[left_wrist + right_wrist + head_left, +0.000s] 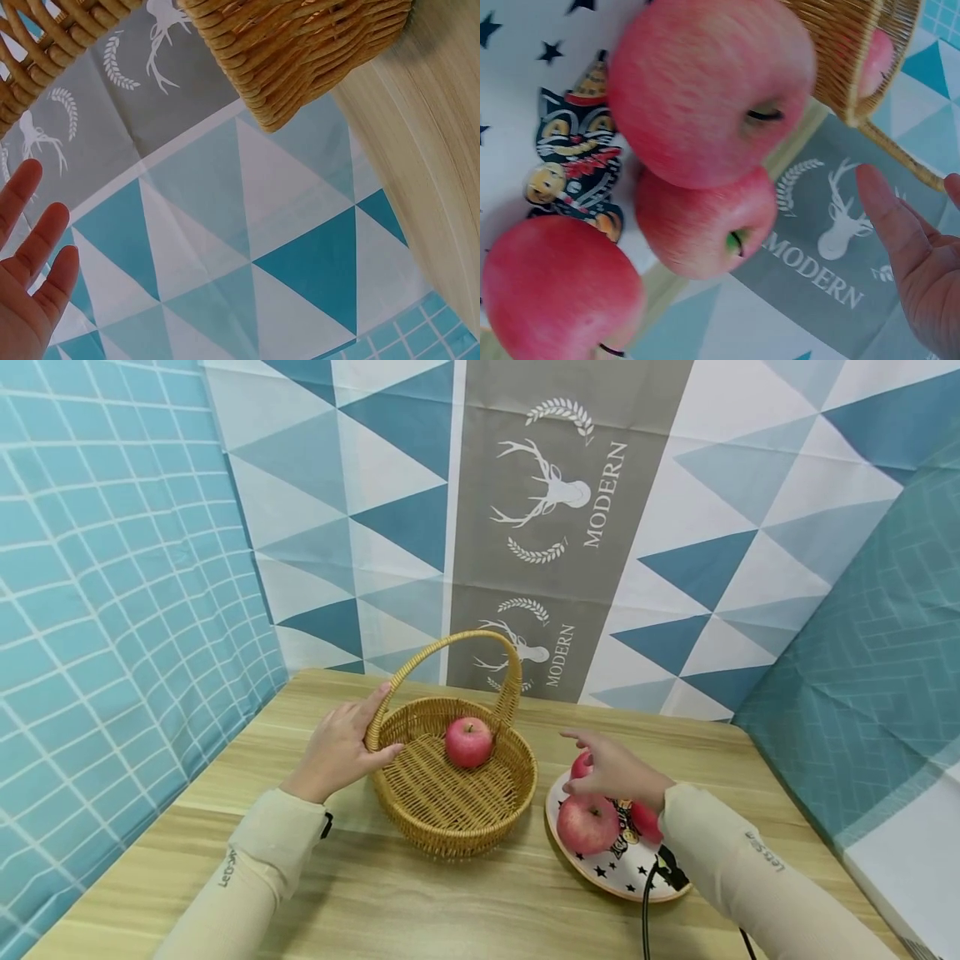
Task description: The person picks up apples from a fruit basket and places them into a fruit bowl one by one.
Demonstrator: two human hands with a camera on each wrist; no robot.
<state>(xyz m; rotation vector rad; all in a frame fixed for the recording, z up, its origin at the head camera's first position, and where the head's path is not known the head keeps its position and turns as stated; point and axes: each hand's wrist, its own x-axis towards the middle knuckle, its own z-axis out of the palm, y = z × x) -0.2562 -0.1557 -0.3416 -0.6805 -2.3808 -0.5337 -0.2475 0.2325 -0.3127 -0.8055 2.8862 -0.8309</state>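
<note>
A wicker basket (450,839) with a tall arched handle stands in the middle of the table, a red apple (469,742) inside at its back right. My left hand (341,746) rests against the base of the handle on the left, thumb over the rim, its other fingers extended outside. To the right, a white plate (600,872) with a cartoon cat and stars carries a large apple (588,824) and two more apples. Over the plate's far side hovers my right hand (618,770), fingers apart and holding nothing; in the right wrist view it shows beyond the apples (705,225).
The wooden table (420,910) meets a patterned cloth (405,527) at the back. Blue grid cloth (112,610) hangs at the left, teal cloth (862,677) at the right. A black cable (647,910) runs beneath the right forearm. A white box-like object (911,852) sits far right.
</note>
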